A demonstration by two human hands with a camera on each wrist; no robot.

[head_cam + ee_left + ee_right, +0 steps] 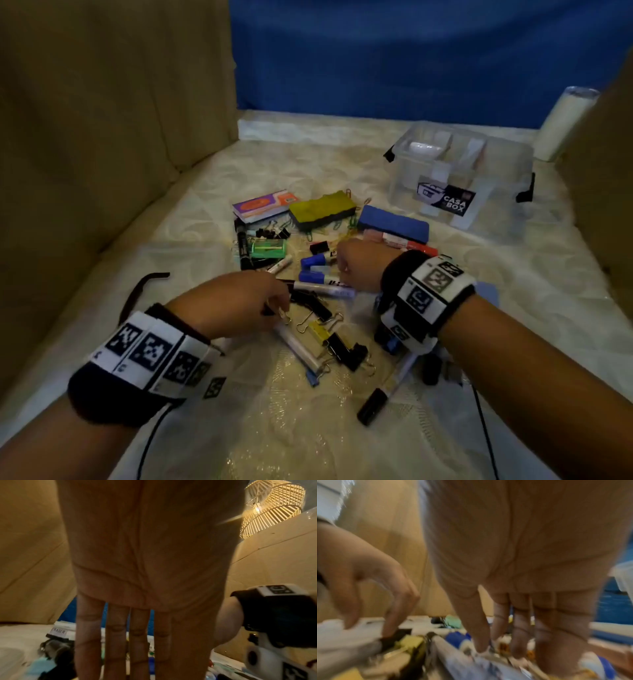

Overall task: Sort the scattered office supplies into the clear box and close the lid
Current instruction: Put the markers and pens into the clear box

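The office supplies lie in a heap on the pale cloth: markers (322,289), black and yellow binder clips (320,330), a yellow eraser (322,209), a blue eraser (394,222) and a green sharpener (269,248). The clear box (459,178) stands at the back right with no lid on it. My left hand (279,305) reaches into the heap, its straight fingers (120,649) pointing down at the binder clips. My right hand (342,274) hangs over the blue-capped markers (313,263), fingertips (481,647) touching a white marker barrel. That view is blurred.
A boxed pad (263,205) lies at the heap's far left. One black-capped marker (387,394) rests near my right forearm. A white cylinder (565,123) stands behind the box. Tan cushions (102,120) wall the left side, and a blue backdrop (411,51) closes the rear.
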